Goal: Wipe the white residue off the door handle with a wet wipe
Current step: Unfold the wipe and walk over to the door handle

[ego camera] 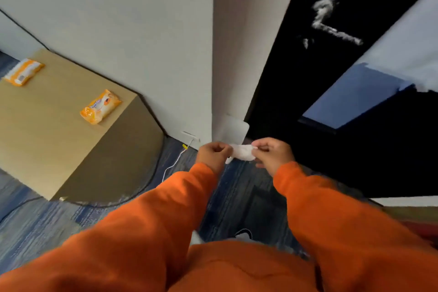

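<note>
White walls meet at a corner edge just left of the black door (296, 83). Its door handle (337, 32) sits high on the right, streaked with white residue (322, 7), well apart from the hands. Blue carpet (239, 197) lies open between the door and the wooden bench (47, 121). The left hand (214, 153) and right hand (270, 152) each pinch an end of the wet wipe (241, 153), low before the corner. Two orange wipe packs (100, 106) lie on the bench, their printing too blurred to read.
</note>
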Motion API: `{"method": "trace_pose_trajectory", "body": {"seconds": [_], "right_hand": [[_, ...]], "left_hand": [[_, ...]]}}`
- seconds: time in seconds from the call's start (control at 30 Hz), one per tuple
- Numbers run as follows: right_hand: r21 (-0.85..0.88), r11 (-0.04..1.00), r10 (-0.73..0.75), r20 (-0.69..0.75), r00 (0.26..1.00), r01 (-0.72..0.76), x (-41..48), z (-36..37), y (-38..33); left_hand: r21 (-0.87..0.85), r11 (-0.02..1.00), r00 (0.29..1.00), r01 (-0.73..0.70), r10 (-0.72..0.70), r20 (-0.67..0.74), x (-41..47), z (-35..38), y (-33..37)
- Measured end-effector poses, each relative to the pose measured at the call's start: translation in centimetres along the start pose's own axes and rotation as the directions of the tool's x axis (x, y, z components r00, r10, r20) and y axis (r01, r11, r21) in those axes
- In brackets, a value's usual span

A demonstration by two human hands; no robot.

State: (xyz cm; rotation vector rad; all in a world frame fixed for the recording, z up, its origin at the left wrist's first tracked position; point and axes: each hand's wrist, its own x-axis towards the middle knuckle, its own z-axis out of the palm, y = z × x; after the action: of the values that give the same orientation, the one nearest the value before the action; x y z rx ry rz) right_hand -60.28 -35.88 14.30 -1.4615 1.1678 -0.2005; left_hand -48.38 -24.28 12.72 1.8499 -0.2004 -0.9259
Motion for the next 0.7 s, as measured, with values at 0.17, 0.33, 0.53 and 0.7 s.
{"method": "trace_pose_trajectory", "body": {"seconds": [0.17, 0.33, 0.53, 0.7], "right_hand": [[0.02, 0.99, -0.131, -0.175, 0.976, 0.137, -4.4, -8.2, 1.3], [0.087, 0.962, -0.228, -0.265, 0.937, 0.258, -6.9, -12.5, 1.2], [0.132, 0.921, -0.336, -0.211, 0.918, 0.367, -7.0, -11.8, -0.2], [0.186, 0.911, -0.328, -0.21, 0.921, 0.367, -5.9, -12.0, -1.0]], "left_hand": [[0.109, 0.987, 0.982, -0.122, 0.104, 0.155, -4.3, 5.5, 2.9], [0.04, 0.989, 0.918, -0.141, 0.115, 0.381, -8.3, 8.7, 6.3], [0.071, 0.992, 0.888, 0.105, -0.126, 0.443, -8.7, 9.4, 7.8], [-0.185, 0.94, 0.887, 0.288, -0.189, 0.421, -6.4, 8.9, 8.8]]}}
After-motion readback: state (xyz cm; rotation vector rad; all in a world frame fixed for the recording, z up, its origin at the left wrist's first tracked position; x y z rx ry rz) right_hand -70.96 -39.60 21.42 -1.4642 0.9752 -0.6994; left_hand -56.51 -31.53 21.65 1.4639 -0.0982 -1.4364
